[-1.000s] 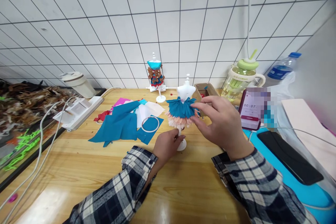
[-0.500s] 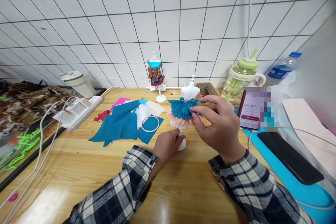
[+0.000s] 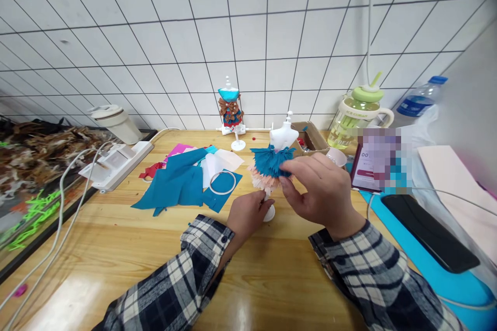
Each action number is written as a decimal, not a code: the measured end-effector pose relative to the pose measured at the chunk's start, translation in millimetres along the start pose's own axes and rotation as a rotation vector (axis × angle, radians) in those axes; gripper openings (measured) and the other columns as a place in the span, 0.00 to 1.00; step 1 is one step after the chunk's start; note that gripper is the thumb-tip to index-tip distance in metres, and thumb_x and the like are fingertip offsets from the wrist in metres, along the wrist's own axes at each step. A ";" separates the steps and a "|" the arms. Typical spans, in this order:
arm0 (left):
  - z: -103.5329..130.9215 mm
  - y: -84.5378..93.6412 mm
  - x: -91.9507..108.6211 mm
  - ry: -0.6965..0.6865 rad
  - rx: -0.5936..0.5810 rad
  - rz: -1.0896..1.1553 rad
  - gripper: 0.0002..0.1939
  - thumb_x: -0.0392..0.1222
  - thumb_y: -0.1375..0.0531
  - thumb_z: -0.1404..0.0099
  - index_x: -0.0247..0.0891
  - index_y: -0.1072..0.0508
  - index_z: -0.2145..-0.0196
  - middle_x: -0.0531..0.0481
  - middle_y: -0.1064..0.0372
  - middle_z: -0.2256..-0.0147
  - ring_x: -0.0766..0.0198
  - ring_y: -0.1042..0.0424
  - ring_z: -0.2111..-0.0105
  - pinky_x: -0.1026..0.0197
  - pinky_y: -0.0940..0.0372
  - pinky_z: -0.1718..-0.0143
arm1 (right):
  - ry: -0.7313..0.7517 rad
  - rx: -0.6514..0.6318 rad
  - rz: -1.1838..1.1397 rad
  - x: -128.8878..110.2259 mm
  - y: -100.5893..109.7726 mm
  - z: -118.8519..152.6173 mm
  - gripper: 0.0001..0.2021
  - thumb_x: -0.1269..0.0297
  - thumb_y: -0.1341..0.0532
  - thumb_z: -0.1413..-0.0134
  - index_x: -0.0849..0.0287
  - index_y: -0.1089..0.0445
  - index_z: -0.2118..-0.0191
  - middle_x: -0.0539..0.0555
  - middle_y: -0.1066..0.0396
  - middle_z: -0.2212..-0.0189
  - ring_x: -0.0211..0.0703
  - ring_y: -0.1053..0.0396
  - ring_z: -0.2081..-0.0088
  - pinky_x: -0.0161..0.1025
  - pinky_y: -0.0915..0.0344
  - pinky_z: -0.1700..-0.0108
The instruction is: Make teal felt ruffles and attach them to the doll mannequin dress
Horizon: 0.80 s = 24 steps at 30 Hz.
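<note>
Two hands work one small mannequin (image 3: 282, 137), just right of the teal fabric pieces (image 3: 182, 181): left hand (image 3: 248, 213) grips its stem, right hand (image 3: 316, 189) pinches the teal skirt (image 3: 269, 160) (light, soft, probably easily crushed; steadier held by the stem).

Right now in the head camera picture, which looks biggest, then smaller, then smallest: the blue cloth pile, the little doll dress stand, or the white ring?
1. Blue cloth pile, spread widest.
2. Doll dress stand, held by both hands, the left hand low on its pole and the right hand at the skirt.
3. White ring, smallest.
All sit about equally far away.
</note>
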<state>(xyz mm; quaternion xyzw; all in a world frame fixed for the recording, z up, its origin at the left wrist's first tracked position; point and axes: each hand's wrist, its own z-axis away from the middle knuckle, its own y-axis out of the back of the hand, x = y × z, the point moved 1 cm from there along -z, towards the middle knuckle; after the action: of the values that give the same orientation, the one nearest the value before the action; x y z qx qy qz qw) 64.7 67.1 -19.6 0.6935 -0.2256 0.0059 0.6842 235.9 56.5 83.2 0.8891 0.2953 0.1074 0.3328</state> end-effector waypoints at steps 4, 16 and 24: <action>0.3 0.1 0.4 0.010 0.007 -0.001 0.19 0.54 0.48 0.34 0.38 0.29 0.74 0.47 0.28 0.76 0.60 0.30 0.74 0.59 0.57 0.76 | -0.013 -0.073 0.029 0.9 -6.0 0.4 0.17 0.60 0.44 0.40 0.58 0.30 0.47 0.53 0.29 0.69 0.43 0.36 0.67 0.40 0.44 0.67; -0.7 0.1 -0.5 0.009 -0.034 0.000 0.20 0.54 0.50 0.32 0.39 0.27 0.70 0.46 0.26 0.71 0.59 0.29 0.70 0.59 0.54 0.75 | -0.148 0.147 -0.271 2.9 0.0 1.0 0.10 0.63 0.42 0.42 0.53 0.28 0.56 0.49 0.33 0.74 0.37 0.36 0.72 0.36 0.40 0.69; -0.8 2.9 1.6 -0.028 -0.060 0.012 0.19 0.50 0.50 0.32 0.38 0.29 0.73 0.47 0.27 0.73 0.60 0.29 0.70 0.60 0.53 0.74 | -0.669 0.031 -0.728 35.3 -15.2 2.5 0.32 0.55 0.35 0.50 0.54 0.41 0.40 0.54 0.30 0.61 0.36 0.39 0.74 0.38 0.36 0.73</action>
<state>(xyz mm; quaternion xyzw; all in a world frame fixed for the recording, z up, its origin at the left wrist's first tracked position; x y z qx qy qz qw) 65.5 67.5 -16.3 0.6713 -0.2396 -0.0066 0.7014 258.3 85.5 71.1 0.7188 0.4653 -0.3118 0.4119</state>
